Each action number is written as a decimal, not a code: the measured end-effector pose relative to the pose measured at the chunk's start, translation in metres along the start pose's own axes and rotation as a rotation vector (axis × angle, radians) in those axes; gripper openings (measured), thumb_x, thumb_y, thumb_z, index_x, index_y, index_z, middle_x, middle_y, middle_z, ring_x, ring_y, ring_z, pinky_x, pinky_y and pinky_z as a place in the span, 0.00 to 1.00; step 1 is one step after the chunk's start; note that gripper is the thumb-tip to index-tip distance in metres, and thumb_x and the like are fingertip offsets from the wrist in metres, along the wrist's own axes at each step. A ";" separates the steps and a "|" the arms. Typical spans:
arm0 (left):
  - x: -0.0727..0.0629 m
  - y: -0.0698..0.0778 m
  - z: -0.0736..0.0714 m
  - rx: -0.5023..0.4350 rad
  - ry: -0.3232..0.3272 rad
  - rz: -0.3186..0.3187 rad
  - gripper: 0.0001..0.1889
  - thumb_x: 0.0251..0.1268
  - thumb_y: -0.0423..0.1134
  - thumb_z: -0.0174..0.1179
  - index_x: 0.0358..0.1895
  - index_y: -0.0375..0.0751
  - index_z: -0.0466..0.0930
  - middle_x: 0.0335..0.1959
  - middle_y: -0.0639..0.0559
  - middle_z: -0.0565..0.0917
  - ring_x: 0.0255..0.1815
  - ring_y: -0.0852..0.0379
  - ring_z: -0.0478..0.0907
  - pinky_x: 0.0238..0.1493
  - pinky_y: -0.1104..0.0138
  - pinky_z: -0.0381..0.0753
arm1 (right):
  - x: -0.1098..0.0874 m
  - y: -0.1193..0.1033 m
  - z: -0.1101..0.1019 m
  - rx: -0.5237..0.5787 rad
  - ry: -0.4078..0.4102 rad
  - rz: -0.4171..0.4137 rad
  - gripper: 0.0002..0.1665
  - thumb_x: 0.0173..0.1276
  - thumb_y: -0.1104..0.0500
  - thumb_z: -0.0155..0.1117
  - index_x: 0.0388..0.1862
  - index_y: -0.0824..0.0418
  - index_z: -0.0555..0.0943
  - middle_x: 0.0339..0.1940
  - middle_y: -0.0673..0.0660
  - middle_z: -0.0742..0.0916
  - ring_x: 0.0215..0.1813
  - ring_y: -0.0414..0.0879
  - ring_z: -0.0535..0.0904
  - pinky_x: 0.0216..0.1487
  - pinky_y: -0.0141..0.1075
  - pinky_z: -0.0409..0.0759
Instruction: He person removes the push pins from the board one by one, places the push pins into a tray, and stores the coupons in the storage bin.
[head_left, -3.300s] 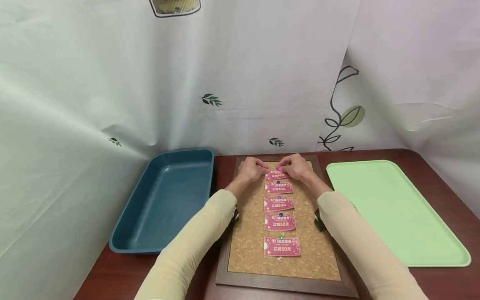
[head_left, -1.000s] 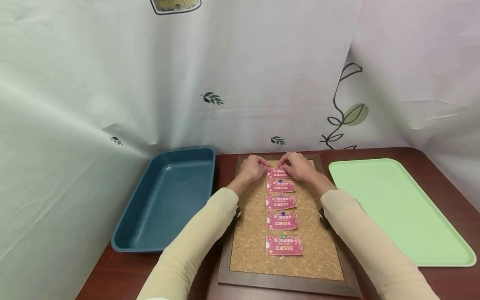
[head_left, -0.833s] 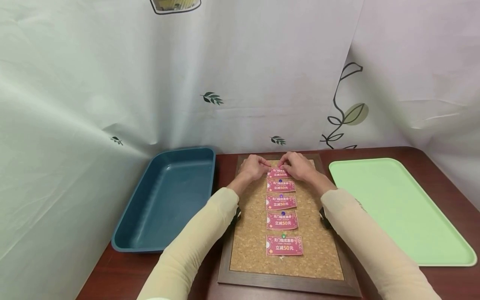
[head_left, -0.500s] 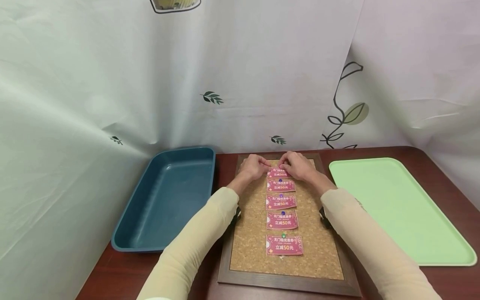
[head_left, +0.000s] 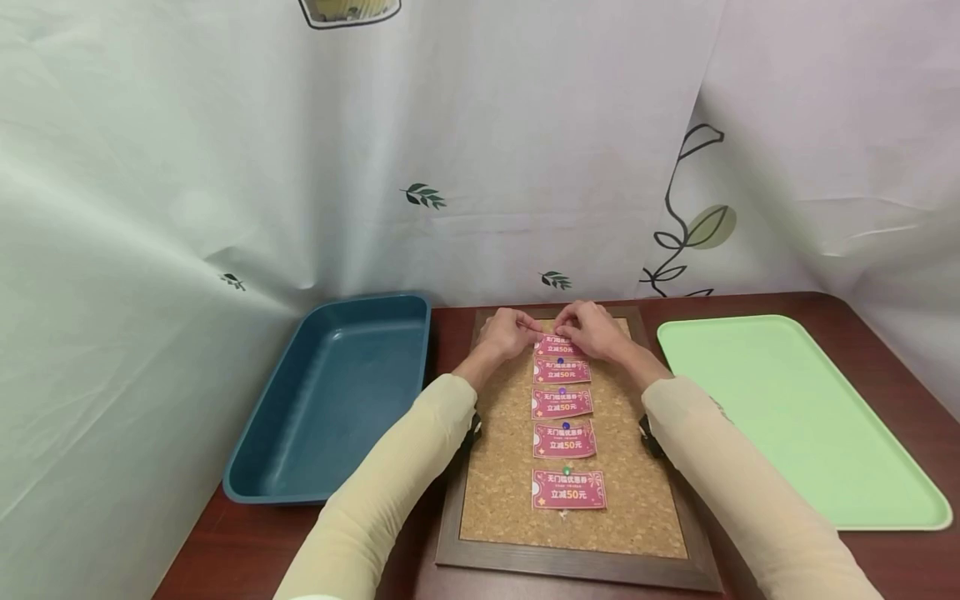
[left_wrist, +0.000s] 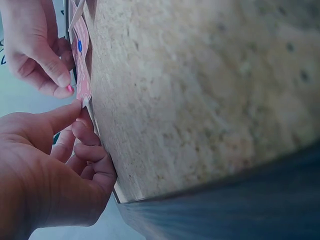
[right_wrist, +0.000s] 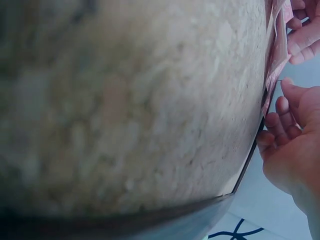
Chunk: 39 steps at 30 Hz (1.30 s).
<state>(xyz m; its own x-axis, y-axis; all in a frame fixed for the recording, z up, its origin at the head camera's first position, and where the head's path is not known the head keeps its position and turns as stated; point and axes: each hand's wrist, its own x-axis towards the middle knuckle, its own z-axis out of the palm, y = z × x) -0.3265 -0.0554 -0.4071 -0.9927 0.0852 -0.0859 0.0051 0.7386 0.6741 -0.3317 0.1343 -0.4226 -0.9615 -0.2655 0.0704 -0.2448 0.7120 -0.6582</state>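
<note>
At the far end of a framed cork board [head_left: 495, 467], my left hand [head_left: 507, 335] pinches the left edge of the topmost pink coupon [head_left: 558, 347] between thumb and forefinger. My right hand [head_left: 595, 332] is over that coupon's upper right part, its fingertips bent down. In the left wrist view, a small bright pink push pin [left_wrist: 69, 88] shows at the right thumb and fingertip, which pinch it; its point is hidden. Below lie several more coupons in a column, the nearest one [head_left: 568, 492] held by a green push pin [head_left: 567, 472], the others by blue and purple pins.
A deep blue tray [head_left: 247, 479] stands left of the board. To the right lies a flat light green tray [head_left: 810, 433], partly behind the right sleeve. A white patterned curtain [head_left: 487, 167] hangs right behind the dark red table [head_left: 217, 550].
Both hands stay at the topmost coupon, the left still pinching its edge. The right fingertips have risen very slightly, and less of the pink pin shows in the head view than before.
</note>
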 end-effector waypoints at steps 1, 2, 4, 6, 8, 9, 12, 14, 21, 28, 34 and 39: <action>0.000 0.000 -0.001 -0.004 0.001 0.005 0.05 0.72 0.45 0.72 0.39 0.50 0.92 0.35 0.57 0.87 0.42 0.56 0.80 0.48 0.59 0.76 | -0.001 -0.001 -0.001 0.011 0.001 -0.001 0.08 0.81 0.62 0.64 0.48 0.65 0.87 0.47 0.62 0.84 0.49 0.55 0.77 0.53 0.48 0.76; 0.000 0.000 -0.001 -0.006 0.003 0.011 0.05 0.72 0.45 0.72 0.39 0.50 0.92 0.35 0.57 0.87 0.42 0.56 0.80 0.47 0.59 0.75 | -0.001 -0.001 -0.002 0.020 0.006 -0.003 0.08 0.81 0.62 0.64 0.48 0.65 0.87 0.47 0.62 0.84 0.49 0.55 0.77 0.53 0.48 0.76; -0.001 0.001 -0.002 -0.016 0.008 0.018 0.05 0.72 0.45 0.72 0.39 0.50 0.92 0.35 0.58 0.88 0.41 0.56 0.80 0.45 0.61 0.75 | -0.002 -0.002 -0.005 0.038 0.017 -0.007 0.08 0.80 0.62 0.65 0.48 0.65 0.87 0.46 0.61 0.84 0.48 0.54 0.77 0.52 0.47 0.76; -0.002 0.002 -0.003 -0.030 0.016 0.021 0.05 0.72 0.45 0.72 0.39 0.50 0.92 0.34 0.57 0.89 0.40 0.56 0.81 0.42 0.62 0.75 | -0.003 -0.002 -0.009 0.049 0.030 -0.011 0.08 0.80 0.62 0.66 0.47 0.66 0.88 0.44 0.61 0.85 0.47 0.54 0.77 0.51 0.46 0.75; -0.003 0.004 -0.004 -0.045 0.025 0.020 0.05 0.73 0.45 0.71 0.40 0.51 0.92 0.34 0.57 0.89 0.38 0.57 0.81 0.39 0.64 0.75 | -0.003 -0.002 -0.012 0.061 0.039 -0.002 0.08 0.79 0.61 0.67 0.47 0.65 0.88 0.42 0.60 0.85 0.46 0.53 0.77 0.49 0.45 0.75; -0.003 0.004 -0.004 -0.051 0.030 0.017 0.05 0.74 0.45 0.70 0.40 0.51 0.92 0.35 0.57 0.89 0.37 0.57 0.80 0.38 0.64 0.74 | -0.004 -0.002 -0.013 0.063 0.042 0.001 0.08 0.79 0.61 0.67 0.47 0.65 0.88 0.42 0.60 0.85 0.46 0.53 0.77 0.48 0.45 0.74; -0.005 0.008 -0.006 -0.072 0.043 0.014 0.05 0.75 0.45 0.69 0.39 0.51 0.91 0.35 0.54 0.89 0.35 0.57 0.80 0.35 0.64 0.75 | -0.006 -0.002 -0.018 0.067 0.048 0.011 0.08 0.79 0.60 0.68 0.47 0.64 0.88 0.42 0.59 0.85 0.46 0.53 0.77 0.48 0.45 0.74; -0.006 0.010 -0.007 -0.077 0.050 0.016 0.05 0.75 0.45 0.69 0.38 0.52 0.90 0.36 0.54 0.89 0.34 0.56 0.80 0.35 0.64 0.76 | -0.007 -0.002 -0.021 0.065 0.055 0.008 0.08 0.79 0.59 0.68 0.47 0.63 0.89 0.43 0.59 0.85 0.46 0.53 0.77 0.48 0.45 0.74; -0.009 0.016 -0.013 -0.109 0.041 0.003 0.04 0.74 0.45 0.70 0.39 0.52 0.90 0.38 0.54 0.89 0.40 0.54 0.83 0.45 0.59 0.80 | -0.012 -0.001 -0.027 0.082 0.081 -0.015 0.08 0.77 0.60 0.70 0.47 0.64 0.89 0.44 0.60 0.87 0.47 0.53 0.79 0.51 0.45 0.75; -0.012 0.019 -0.022 -0.088 0.040 0.023 0.05 0.73 0.45 0.70 0.42 0.50 0.91 0.41 0.52 0.90 0.46 0.53 0.82 0.56 0.55 0.78 | -0.018 -0.004 -0.034 0.164 0.110 -0.030 0.07 0.76 0.62 0.70 0.46 0.65 0.88 0.46 0.62 0.85 0.49 0.54 0.78 0.52 0.46 0.75; -0.017 0.021 -0.035 -0.096 0.032 0.060 0.06 0.72 0.45 0.72 0.43 0.48 0.92 0.41 0.54 0.90 0.47 0.53 0.83 0.57 0.55 0.78 | -0.024 -0.006 -0.041 0.198 0.149 -0.054 0.07 0.77 0.62 0.69 0.47 0.66 0.88 0.48 0.62 0.86 0.48 0.54 0.78 0.51 0.44 0.77; -0.022 0.023 -0.045 -0.151 0.015 0.074 0.07 0.73 0.43 0.71 0.44 0.44 0.91 0.43 0.50 0.89 0.48 0.50 0.84 0.51 0.56 0.81 | -0.034 -0.002 -0.048 0.188 0.159 -0.084 0.08 0.77 0.61 0.68 0.47 0.66 0.87 0.48 0.63 0.86 0.47 0.53 0.78 0.49 0.44 0.76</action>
<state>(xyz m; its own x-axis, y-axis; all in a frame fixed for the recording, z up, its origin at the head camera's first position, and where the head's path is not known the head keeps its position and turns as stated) -0.3097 -0.0706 -0.3569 -0.9919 0.1253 -0.0215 0.0616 0.6219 0.7807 -0.3044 0.1731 -0.3881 -0.9501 -0.2020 0.2378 -0.3110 0.5546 -0.7718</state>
